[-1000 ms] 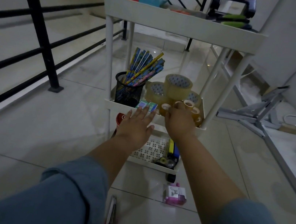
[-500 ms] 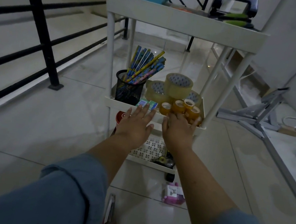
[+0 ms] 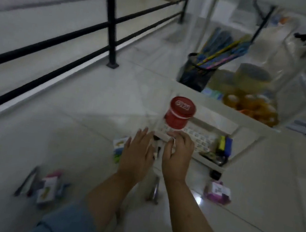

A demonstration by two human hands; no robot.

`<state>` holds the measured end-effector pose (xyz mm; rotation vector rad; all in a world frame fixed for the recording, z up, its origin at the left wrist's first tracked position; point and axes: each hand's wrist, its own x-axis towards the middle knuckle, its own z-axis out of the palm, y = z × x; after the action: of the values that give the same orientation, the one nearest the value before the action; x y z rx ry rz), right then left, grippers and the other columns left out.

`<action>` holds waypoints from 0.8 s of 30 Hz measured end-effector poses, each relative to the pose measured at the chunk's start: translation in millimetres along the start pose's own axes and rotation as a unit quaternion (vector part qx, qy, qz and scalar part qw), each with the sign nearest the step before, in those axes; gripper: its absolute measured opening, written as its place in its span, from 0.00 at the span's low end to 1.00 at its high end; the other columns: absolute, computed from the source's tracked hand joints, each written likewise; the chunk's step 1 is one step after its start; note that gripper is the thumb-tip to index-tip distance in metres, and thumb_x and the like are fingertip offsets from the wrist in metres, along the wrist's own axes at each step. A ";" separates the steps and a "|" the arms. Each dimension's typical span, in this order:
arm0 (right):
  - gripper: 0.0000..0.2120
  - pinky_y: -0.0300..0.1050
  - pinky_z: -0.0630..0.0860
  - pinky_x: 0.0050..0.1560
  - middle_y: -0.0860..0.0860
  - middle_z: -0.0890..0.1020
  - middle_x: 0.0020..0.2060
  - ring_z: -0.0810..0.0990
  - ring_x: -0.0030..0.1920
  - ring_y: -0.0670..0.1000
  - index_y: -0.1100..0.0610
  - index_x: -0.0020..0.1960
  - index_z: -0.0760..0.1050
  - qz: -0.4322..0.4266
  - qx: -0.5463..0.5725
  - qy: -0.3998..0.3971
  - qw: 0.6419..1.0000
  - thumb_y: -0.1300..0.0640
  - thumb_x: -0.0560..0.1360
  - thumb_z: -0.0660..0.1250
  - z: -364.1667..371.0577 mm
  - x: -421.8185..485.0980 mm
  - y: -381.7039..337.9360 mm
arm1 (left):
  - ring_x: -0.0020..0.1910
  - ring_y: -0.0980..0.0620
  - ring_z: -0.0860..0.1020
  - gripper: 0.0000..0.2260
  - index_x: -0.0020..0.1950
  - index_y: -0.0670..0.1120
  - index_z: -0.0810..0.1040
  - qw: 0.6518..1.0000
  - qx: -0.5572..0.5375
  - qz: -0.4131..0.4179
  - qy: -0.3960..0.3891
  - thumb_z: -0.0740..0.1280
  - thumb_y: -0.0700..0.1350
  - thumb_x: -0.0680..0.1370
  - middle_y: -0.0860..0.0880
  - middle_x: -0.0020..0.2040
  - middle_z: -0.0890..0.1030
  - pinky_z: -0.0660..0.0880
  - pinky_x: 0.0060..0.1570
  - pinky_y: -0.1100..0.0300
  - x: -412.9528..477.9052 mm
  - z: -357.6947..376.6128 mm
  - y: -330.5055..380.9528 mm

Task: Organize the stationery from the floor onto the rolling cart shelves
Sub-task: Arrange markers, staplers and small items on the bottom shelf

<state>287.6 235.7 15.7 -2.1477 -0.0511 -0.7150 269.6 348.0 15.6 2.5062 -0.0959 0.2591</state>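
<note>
A: Lower left of the frame?
B: Small white printed card boxes on the pale tiled floor; probably light, stiff, crushable; best pinched across the flat sides.
A: The hands?
B: Centre; left hand flat, fingers straight, holding nothing; right hand curled, whether it holds anything too blurred to tell.
A: Rightwards?
B: Small pink-purple box on the floor; above it, the white plastic rolling cart.

We note the red jar at the cart's bottom shelf. Just nearer than the jar: left hand flat, right hand curled, grip unclear.
</note>
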 end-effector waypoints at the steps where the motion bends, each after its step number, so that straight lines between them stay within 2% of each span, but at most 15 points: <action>1: 0.15 0.32 0.63 0.58 0.57 0.79 0.50 0.74 0.54 0.55 0.60 0.51 0.79 0.005 0.018 -0.021 1.000 0.57 0.74 0.55 15.2 -15.3 -7.6 | 0.70 0.47 0.69 0.23 0.69 0.46 0.71 1.000 -0.008 -0.008 0.018 0.51 0.52 0.78 0.45 0.70 0.71 0.63 0.68 0.55 -14.3 -3.8 -18.3; 3: 0.16 0.36 0.66 0.56 0.57 0.80 0.48 0.76 0.52 0.54 0.61 0.50 0.79 0.016 0.046 -0.067 0.997 0.57 0.74 0.55 46.2 -47.9 -22.3 | 0.57 0.43 0.80 0.20 0.61 0.41 0.77 0.997 -0.053 -0.043 0.037 0.55 0.49 0.76 0.42 0.59 0.80 0.69 0.57 0.59 -43.1 -10.2 -57.0; 5: 0.16 0.37 0.66 0.54 0.58 0.80 0.46 0.74 0.50 0.52 0.61 0.49 0.79 0.022 0.064 -0.120 0.990 0.57 0.74 0.54 75.9 -81.8 -31.5 | 0.51 0.44 0.81 0.18 0.58 0.41 0.78 0.994 -0.062 -0.085 0.036 0.56 0.49 0.77 0.42 0.54 0.81 0.71 0.53 0.60 -71.7 -17.4 -91.1; 8: 0.14 0.35 0.67 0.53 0.54 0.80 0.45 0.74 0.48 0.49 0.58 0.49 0.78 0.003 0.075 -0.210 0.975 0.57 0.75 0.55 111.4 -127.7 -39.6 | 0.56 0.45 0.78 0.18 0.61 0.43 0.76 0.983 -0.043 -0.171 0.046 0.57 0.51 0.78 0.44 0.57 0.79 0.70 0.57 0.60 -111.6 -25.7 -139.2; 10: 0.14 0.34 0.67 0.53 0.52 0.80 0.45 0.76 0.48 0.49 0.57 0.49 0.79 -0.006 0.074 -0.269 0.960 0.56 0.75 0.55 127.9 -149.3 -42.8 | 0.59 0.45 0.77 0.15 0.62 0.43 0.76 0.971 -0.041 -0.227 0.067 0.60 0.48 0.79 0.44 0.59 0.79 0.69 0.59 0.60 -131.3 -28.0 -169.0; 12: 0.15 0.35 0.68 0.53 0.52 0.80 0.46 0.78 0.49 0.52 0.57 0.50 0.78 -0.004 0.072 -0.318 0.945 0.55 0.74 0.55 142.0 -164.5 -43.4 | 0.61 0.45 0.75 0.16 0.62 0.42 0.76 0.955 -0.057 -0.277 0.092 0.60 0.49 0.79 0.44 0.60 0.78 0.68 0.60 0.59 -140.1 -33.2 -192.5; 14: 0.17 0.36 0.67 0.53 0.54 0.80 0.46 0.79 0.49 0.56 0.58 0.50 0.78 -0.007 0.053 -0.360 0.931 0.54 0.74 0.54 154.4 -175.5 -42.1 | 0.58 0.42 0.76 0.18 0.61 0.41 0.77 0.934 -0.063 -0.327 0.132 0.59 0.50 0.78 0.41 0.59 0.78 0.70 0.57 0.57 -141.9 -41.5 -219.3; 16: 0.18 0.36 0.65 0.51 0.55 0.80 0.46 0.79 0.48 0.58 0.59 0.50 0.79 -0.009 0.034 -0.382 0.923 0.53 0.73 0.53 165.0 -182.6 -39.0 | 0.56 0.38 0.77 0.16 0.61 0.38 0.76 0.903 -0.041 -0.400 0.152 0.63 0.44 0.77 0.37 0.58 0.77 0.73 0.55 0.51 -139.5 -50.9 -249.1; 18: 0.19 0.36 0.65 0.50 0.56 0.81 0.46 0.80 0.47 0.59 0.60 0.50 0.79 -0.011 0.021 -0.397 0.918 0.53 0.72 0.53 169.6 -186.7 -38.0 | 0.58 0.37 0.75 0.17 0.64 0.40 0.74 0.873 -0.024 -0.471 0.125 0.65 0.41 0.76 0.36 0.61 0.75 0.73 0.56 0.48 -134.1 -60.1 -273.0; 19: 0.19 0.37 0.65 0.50 0.56 0.80 0.46 0.79 0.48 0.59 0.60 0.51 0.79 -0.013 0.017 -0.401 0.916 0.52 0.72 0.53 171.4 -188.4 -37.4 | 0.59 0.37 0.74 0.18 0.66 0.42 0.72 0.866 -0.007 -0.491 0.088 0.66 0.42 0.76 0.36 0.62 0.74 0.72 0.58 0.48 -131.2 -62.9 -283.7; 22: 0.24 0.36 0.64 0.52 0.56 0.79 0.50 0.78 0.52 0.57 0.59 0.55 0.78 -0.012 0.008 -0.428 0.904 0.48 0.71 0.50 174.0 -189.9 -36.9 | 0.61 0.39 0.72 0.23 0.66 0.44 0.71 0.878 0.074 -0.472 -0.045 0.70 0.49 0.74 0.39 0.63 0.72 0.69 0.60 0.50 -122.4 -64.3 -301.9; 24: 0.26 0.34 0.63 0.57 0.55 0.77 0.56 0.75 0.58 0.55 0.59 0.61 0.75 -0.001 0.007 -0.444 0.896 0.46 0.71 0.54 176.5 -185.4 -40.6 | 0.58 0.38 0.74 0.22 0.65 0.43 0.73 0.879 0.061 -0.470 -0.055 0.71 0.47 0.73 0.39 0.61 0.74 0.72 0.57 0.50 -118.9 -63.6 -306.9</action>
<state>205.0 430.9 -133.3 -2.2850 -0.5364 0.3197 182.3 635.2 -133.5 2.3708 1.0922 -0.2904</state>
